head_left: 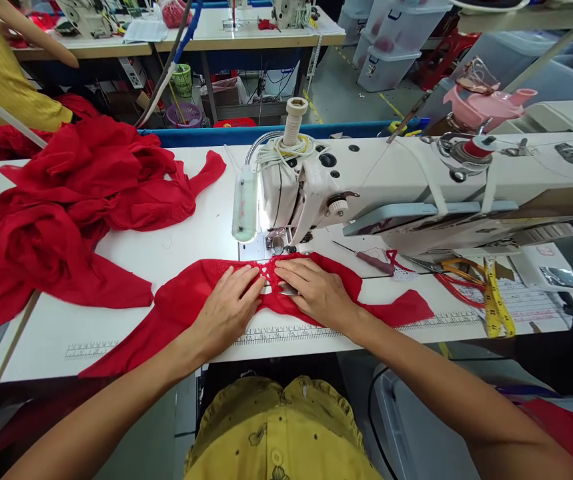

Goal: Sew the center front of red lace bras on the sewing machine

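Observation:
A red garment piece (186, 293) with a lacy strip (269, 270) at its middle lies in front of the sewing machine (316, 193). My left hand (233, 300) rests flat on the cloth just left of the lace, fingers stretched out. On the other side, my right hand (319, 290) lies over the lace and red cloth, its fingers extended. A small grey metallic thing (289, 288) shows partly beneath the right palm; I cannot make out what it is. The presser foot (276, 241) is just beyond the lace.
A heap of red fabric (81, 187) covers the table's left. Right of the machine bed lie a pointed tool (373, 262), orange-handled scissors (461, 267) and a yellow tape measure (496, 300). A printed ruler (286, 335) runs along the front edge. Another person's arm (41, 33) shows at upper left.

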### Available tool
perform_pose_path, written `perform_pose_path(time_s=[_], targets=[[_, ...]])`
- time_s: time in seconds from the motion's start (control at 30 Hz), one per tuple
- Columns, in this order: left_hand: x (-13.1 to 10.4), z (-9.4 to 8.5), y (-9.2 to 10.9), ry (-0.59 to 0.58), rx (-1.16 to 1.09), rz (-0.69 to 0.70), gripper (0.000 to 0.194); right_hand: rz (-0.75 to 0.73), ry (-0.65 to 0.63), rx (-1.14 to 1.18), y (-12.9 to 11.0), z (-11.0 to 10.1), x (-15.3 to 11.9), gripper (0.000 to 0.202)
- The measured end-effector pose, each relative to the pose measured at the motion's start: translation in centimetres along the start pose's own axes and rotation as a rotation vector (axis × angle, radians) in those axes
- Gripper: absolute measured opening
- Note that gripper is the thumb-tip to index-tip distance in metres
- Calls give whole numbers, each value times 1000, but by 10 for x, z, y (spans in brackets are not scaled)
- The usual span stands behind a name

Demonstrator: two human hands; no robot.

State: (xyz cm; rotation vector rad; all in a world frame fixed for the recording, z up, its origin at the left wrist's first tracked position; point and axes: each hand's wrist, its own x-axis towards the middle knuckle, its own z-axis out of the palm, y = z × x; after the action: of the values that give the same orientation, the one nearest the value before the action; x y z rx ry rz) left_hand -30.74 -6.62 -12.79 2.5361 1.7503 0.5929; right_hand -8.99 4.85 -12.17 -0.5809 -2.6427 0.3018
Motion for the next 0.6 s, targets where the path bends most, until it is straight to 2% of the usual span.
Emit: perform_pose_path(time_s=[0.13, 0.23, 0.33, 0.6], targets=[[8, 0, 6, 48, -9, -24, 36, -58, 70, 6, -5, -6, 3, 51], [10, 2, 5, 80, 12, 7, 32, -100, 68, 5, -7, -5, 10, 38], [8, 3, 3, 59, 38, -8, 33, -87, 41, 5, -5, 1, 13, 26], [3, 2, -3, 53, -59, -48, 40, -43, 64, 57, -1, 6, 10, 29]])
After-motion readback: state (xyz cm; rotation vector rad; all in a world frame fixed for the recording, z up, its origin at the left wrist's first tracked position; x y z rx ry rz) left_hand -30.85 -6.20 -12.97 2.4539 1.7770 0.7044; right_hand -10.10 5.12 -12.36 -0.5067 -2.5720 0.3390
